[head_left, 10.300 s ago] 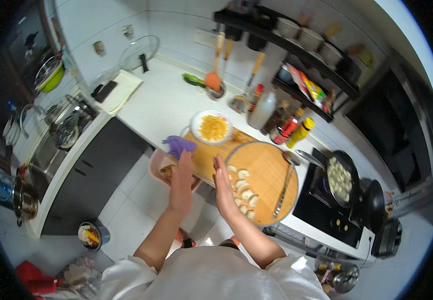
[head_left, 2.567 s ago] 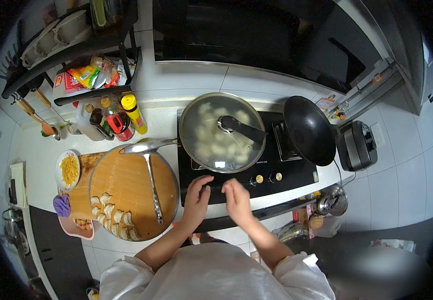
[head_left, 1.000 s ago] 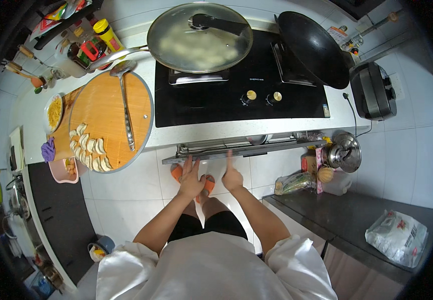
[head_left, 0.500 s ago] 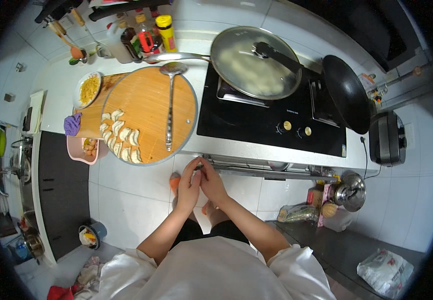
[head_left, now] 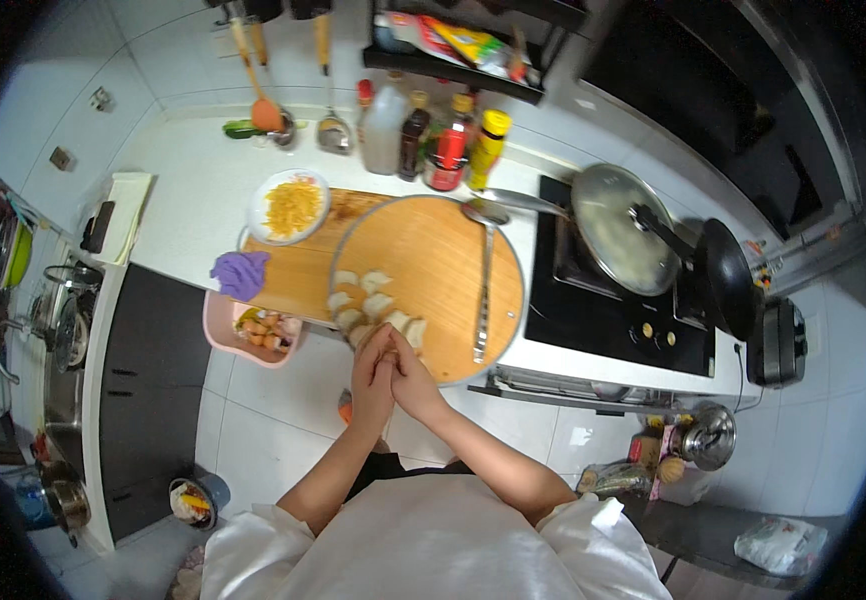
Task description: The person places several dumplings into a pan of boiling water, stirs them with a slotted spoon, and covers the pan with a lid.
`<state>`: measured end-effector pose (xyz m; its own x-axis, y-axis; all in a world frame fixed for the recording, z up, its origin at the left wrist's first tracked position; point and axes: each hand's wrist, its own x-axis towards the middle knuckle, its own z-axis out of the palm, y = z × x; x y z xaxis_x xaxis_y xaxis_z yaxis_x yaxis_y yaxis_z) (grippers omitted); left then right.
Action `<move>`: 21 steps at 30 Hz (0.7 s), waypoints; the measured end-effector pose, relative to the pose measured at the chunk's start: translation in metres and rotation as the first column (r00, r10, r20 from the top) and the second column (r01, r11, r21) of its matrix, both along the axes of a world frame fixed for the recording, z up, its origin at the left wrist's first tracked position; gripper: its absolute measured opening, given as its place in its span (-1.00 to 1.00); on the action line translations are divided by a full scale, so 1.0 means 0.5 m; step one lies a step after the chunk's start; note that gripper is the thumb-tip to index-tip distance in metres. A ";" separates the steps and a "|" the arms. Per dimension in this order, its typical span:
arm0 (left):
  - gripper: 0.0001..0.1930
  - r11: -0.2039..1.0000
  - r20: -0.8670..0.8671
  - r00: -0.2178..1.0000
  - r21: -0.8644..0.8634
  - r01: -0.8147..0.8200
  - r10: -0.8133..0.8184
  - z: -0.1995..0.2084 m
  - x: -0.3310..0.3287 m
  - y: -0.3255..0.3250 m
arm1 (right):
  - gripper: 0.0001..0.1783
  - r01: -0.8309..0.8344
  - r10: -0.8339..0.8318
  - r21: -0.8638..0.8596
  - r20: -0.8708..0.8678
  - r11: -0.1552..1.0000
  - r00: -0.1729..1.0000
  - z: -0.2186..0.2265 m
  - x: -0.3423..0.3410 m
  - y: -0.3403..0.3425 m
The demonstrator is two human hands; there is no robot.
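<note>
My left hand [head_left: 373, 383] and my right hand [head_left: 412, 384] are pressed together in front of me, fingers closed against each other. Whatever lies between them, if anything, is hidden. In view, they overlap the near edge of a round wooden board [head_left: 423, 240] with a grey rim. Several pale crescent dumplings [head_left: 377, 304] rest on its left part, some covered by my fingertips. A long-handled metal ladle [head_left: 483, 290] lies on the board's right side, touched by neither hand.
On the stove [head_left: 593, 330] stand a glass-lidded pan [head_left: 613, 235] with pale contents and a black wok [head_left: 728, 280]. Left are a plate of yellow food [head_left: 291, 205], a purple cloth [head_left: 240, 274] and a pink bin [head_left: 226, 330] with eggshells. Bottles [head_left: 450, 145] line the wall.
The view has swung left, so counter and stove appear further right and lower. My hands have come closer together and now overlap the board's near edge in view.
</note>
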<state>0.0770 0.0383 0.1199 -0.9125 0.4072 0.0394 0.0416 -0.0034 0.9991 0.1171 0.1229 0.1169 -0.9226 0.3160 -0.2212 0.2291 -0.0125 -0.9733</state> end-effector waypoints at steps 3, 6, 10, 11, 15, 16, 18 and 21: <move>-0.57 0.997 0.042 0.996 -0.027 -0.073 0.074 0.018 -0.102 -0.096 | -0.33 -0.132 0.131 0.036 0.049 0.991 0.990 0.028 -0.109 -0.084; -0.58 0.992 0.066 0.990 -0.026 -0.120 0.121 -0.025 -0.208 -0.183 | -0.29 -0.218 0.214 0.043 0.085 0.975 0.973 0.036 -0.205 -0.153; -0.57 0.948 -0.079 0.966 -0.188 -0.257 0.246 -0.084 -0.384 -0.277 | -0.27 -0.205 0.203 0.018 0.079 0.979 0.976 -0.011 -0.302 -0.242; -0.57 0.925 -0.154 0.951 -0.232 -0.300 0.270 -0.101 -0.421 -0.292 | -0.27 -0.200 0.197 0.029 0.092 0.979 0.976 -0.018 -0.318 -0.258; -0.48 0.688 -0.442 0.874 -0.572 -0.447 0.201 -0.133 -0.522 -0.321 | -0.35 -0.204 0.195 0.097 0.093 0.974 0.976 -0.051 -0.364 -0.296; -0.45 0.639 -0.466 0.869 -0.621 -0.455 0.166 -0.140 -0.542 -0.322 | -0.36 -0.200 0.191 0.083 0.104 0.976 0.976 -0.061 -0.370 -0.302; -0.41 0.550 -0.478 0.876 -0.714 -0.434 0.071 -0.159 -0.564 -0.333 | -0.38 -0.184 0.176 0.052 0.125 0.982 0.976 -0.070 -0.382 -0.313; -0.42 0.502 -0.417 0.908 -0.794 -0.342 -0.041 -0.169 -0.590 -0.356 | -0.46 -0.231 0.226 -0.004 0.222 0.973 0.948 -0.052 -0.384 -0.320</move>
<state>-0.2182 -0.1396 0.0356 -0.9582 0.2759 0.0750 0.2809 0.8596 0.4267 -0.0747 -0.0368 0.0910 -0.9000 0.1093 -0.4219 0.4315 0.0861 -0.8980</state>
